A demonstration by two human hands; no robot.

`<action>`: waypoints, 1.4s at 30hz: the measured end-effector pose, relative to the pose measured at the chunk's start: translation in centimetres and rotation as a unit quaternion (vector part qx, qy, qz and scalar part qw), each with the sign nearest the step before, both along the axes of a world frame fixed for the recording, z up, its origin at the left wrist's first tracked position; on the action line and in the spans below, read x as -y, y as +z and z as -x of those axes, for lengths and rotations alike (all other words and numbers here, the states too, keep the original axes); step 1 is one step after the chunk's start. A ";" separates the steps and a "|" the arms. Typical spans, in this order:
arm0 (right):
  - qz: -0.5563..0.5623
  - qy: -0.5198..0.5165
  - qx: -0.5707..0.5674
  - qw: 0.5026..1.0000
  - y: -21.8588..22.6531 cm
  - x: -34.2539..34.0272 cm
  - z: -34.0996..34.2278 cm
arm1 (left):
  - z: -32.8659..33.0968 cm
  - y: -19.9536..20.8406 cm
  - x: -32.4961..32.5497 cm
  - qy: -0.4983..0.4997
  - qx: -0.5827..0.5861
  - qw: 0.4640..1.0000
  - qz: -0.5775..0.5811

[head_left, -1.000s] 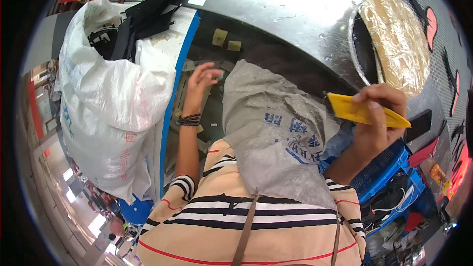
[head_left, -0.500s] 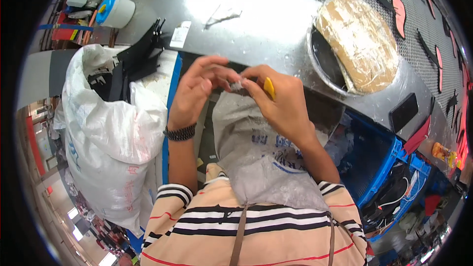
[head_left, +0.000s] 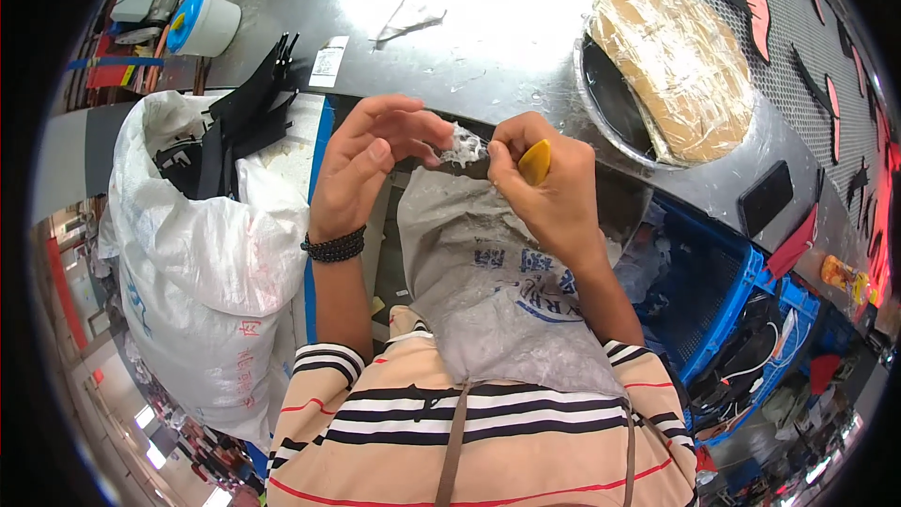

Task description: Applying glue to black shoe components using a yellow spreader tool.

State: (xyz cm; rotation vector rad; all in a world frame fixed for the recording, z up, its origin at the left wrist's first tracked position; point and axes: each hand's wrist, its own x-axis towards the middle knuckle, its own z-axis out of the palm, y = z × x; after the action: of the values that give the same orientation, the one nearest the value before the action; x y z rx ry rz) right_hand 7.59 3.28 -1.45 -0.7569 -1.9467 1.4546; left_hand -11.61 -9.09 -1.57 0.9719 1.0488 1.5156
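Head view, only one available: both hands met over the near edge of the metal worktop point(head_left: 497, 47), just above the grey apron point(head_left: 497, 272), with a stringy white wad point(head_left: 463, 145) between them. Left hand point(head_left: 361, 169) was half open, fingers curled, thumb apart, fingertips at the wad's left side; whether it gripped or only steadied it, couldn't tell. Right hand point(head_left: 561, 178) was mostly closed, thumb and forefinger pinched together by the wad's right end, yellow tool point(head_left: 535, 162) tucked into the curled fingers, probably to leave those tips free. Apron covered the lap, likely shielding the clothes. Brown film-wrapped piece point(head_left: 680, 75) lay partly over a round basin point(head_left: 610, 136), maybe as a cover. Black phone point(head_left: 765, 199) lay flat at the right, apparently clear of the hands. White sack point(head_left: 202, 263) stood at the left, mouth open, black strips point(head_left: 235, 131) sticking out, seemingly for easy reach. Blue crate point(head_left: 694, 300) sat lower right, below worktop level.
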 end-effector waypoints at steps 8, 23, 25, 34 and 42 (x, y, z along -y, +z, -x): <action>0.041 -0.032 -0.018 0.998 -0.4 0.2 -0.5 | -1.1 -0.4 -0.1 0.053 0.024 0.998 0.004; 0.058 -0.044 -0.029 0.997 -0.1 0.1 -1.7 | -0.5 -1.4 0.0 0.261 -0.097 0.960 0.010; 0.054 -0.044 -0.038 0.997 -0.4 0.2 -1.7 | -1.6 -0.8 -0.4 0.253 -0.240 0.937 0.012; 0.120 -0.004 -0.059 0.991 -0.3 0.3 -1.6 | -4.9 0.1 -3.1 0.155 -0.503 0.843 -0.108; 0.122 -0.021 -0.017 0.992 0.2 -0.6 -3.1 | -2.4 -1.1 -4.0 0.264 -0.558 0.785 -0.050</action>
State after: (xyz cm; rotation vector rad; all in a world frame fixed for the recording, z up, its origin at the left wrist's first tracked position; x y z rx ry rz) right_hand 10.70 3.90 -1.26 -0.8679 -1.7372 1.6887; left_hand -9.22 -5.12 -2.71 1.8525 2.2380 1.3573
